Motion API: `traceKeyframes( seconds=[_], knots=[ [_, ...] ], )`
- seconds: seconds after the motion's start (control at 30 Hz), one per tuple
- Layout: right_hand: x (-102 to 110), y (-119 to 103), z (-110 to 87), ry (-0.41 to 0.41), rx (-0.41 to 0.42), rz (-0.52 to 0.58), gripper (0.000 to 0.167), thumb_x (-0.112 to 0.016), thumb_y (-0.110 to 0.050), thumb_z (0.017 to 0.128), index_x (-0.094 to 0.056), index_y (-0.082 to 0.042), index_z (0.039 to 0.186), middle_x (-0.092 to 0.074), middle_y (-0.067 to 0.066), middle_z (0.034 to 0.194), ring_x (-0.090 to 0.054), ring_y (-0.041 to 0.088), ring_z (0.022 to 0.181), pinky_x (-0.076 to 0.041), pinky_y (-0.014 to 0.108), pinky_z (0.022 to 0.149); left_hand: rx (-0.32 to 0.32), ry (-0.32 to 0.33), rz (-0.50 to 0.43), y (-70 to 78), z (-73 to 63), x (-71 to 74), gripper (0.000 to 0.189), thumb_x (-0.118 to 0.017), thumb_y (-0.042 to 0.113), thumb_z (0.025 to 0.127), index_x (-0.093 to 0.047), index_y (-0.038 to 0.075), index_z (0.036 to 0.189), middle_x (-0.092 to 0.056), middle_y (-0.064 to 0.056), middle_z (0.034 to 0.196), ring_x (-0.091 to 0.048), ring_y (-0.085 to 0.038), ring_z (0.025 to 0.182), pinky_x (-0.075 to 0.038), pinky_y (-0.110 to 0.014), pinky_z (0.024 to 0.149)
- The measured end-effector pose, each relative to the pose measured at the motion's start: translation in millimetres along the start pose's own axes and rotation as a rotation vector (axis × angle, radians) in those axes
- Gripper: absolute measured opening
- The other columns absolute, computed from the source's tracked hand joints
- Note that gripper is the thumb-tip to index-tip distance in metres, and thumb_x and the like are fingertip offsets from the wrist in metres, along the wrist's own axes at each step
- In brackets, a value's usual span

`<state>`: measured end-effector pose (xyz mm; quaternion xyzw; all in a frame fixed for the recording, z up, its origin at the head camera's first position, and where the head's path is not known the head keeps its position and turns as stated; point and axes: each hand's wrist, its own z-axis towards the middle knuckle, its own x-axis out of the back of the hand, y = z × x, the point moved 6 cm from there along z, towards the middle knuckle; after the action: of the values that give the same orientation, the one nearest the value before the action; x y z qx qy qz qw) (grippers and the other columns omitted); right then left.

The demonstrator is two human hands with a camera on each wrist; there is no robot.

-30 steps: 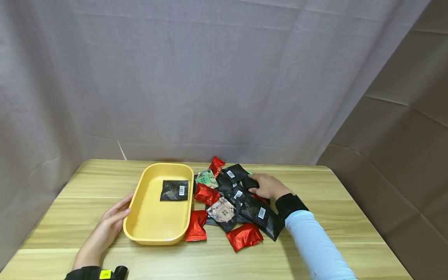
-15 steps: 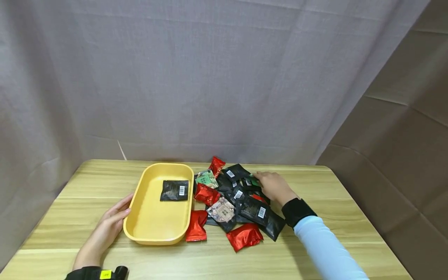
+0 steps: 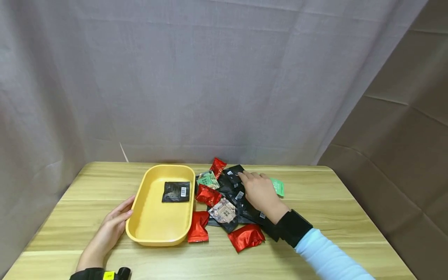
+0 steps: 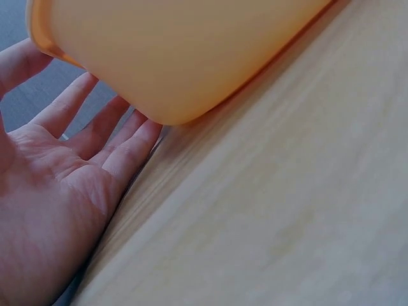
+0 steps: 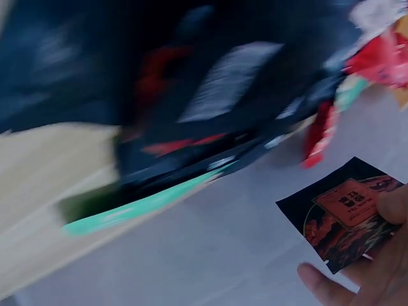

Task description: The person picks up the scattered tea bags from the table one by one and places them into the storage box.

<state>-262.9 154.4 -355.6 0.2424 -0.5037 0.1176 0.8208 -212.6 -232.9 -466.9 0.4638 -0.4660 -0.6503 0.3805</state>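
Note:
My left hand (image 3: 112,225) lies along the left side of the yellow tray (image 3: 159,233), fingers fairly straight. In the left wrist view, its fingertips (image 4: 137,137) touch the outer wall near the tray's bottom corner. One black sachet (image 3: 171,191) with a barcode lies inside the tray. Over the pile of packets, my right hand (image 3: 260,194) pinches a small square black sachet with a red label (image 5: 347,213) between thumb and fingers. That held sachet is mostly covered by the hand in the head view. Blurred dark packets (image 5: 229,76) fill the top of the right wrist view.
Right of the tray lie several shiny red packets (image 3: 246,237) and black ones, some with patterned fronts, like the floral sachet (image 3: 223,211). A green packet (image 3: 278,187) sits beyond the right hand. Grey cloth (image 3: 196,77) hangs behind the wooden table (image 3: 332,233).
My right hand has moved from the pile's right edge leftwards over the pile, now pinching a sachet. A green packet shows to the right of it. The left hand stays at the tray.

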Motion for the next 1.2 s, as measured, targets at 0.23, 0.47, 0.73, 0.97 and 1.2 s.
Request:
traceKeyframes(
  seconds=[0.23,0.47,0.73,0.97,1.2],
  knots=[
    [14.7,-46.6,41.3,0.096,0.020,0.063,0.035,-0.062,-0.009,0.092,-0.067,-0.006,0.126,-0.069,0.010,0.119,-0.067,0.026,0.104,-0.054,0.044,0.087,-0.001,0.004,-0.013,1.3,0.6,0.7,0.057,-0.041,0.006,0.104,-0.015,-0.013,0.152,-0.051,0.019,0.134,-0.049,0.004,0.123,-0.042,-0.015,0.099],
    [18.8,-90.0,76.4,0.068,0.018,0.139,0.037,-0.061,-0.013,0.094,-0.064,-0.010,0.131,-0.067,0.004,0.124,-0.064,0.021,0.112,-0.052,0.039,0.094,-0.007,0.017,-0.019,3.3,-0.8,5.1,0.055,-0.041,0.005,0.104,-0.020,-0.010,0.152,-0.053,0.018,0.133,-0.050,0.003,0.122,-0.042,-0.015,0.099],
    [19.0,-125.9,92.9,0.058,0.074,0.107,0.035,-0.060,-0.020,0.097,-0.064,-0.020,0.132,-0.068,-0.002,0.123,-0.063,0.016,0.114,-0.050,0.035,0.097,-0.022,-0.028,-0.021,0.7,0.6,0.7,0.052,-0.039,0.005,0.105,-0.023,-0.006,0.153,-0.052,0.017,0.136,-0.049,0.002,0.124,-0.043,-0.016,0.099],
    [13.4,-149.1,102.6,0.068,0.072,0.059,0.031,-0.058,-0.027,0.098,-0.067,-0.024,0.127,-0.070,-0.006,0.115,-0.066,0.015,0.100,-0.052,0.033,0.086,-0.022,-0.011,-0.018,3.7,0.3,3.6,0.052,-0.040,0.005,0.105,-0.025,-0.004,0.153,-0.053,0.017,0.135,-0.050,0.002,0.123,-0.043,-0.016,0.099],
    [-2.3,-157.1,106.7,-0.037,0.039,0.048,0.032,-0.053,-0.024,0.099,-0.065,-0.020,0.129,-0.070,-0.003,0.115,-0.066,0.018,0.099,-0.052,0.036,0.085,-0.015,-0.017,-0.014,4.0,-2.0,4.0,0.052,-0.040,0.005,0.105,-0.024,-0.004,0.154,-0.052,0.018,0.136,-0.049,0.003,0.124,-0.042,-0.015,0.099]
  ],
)
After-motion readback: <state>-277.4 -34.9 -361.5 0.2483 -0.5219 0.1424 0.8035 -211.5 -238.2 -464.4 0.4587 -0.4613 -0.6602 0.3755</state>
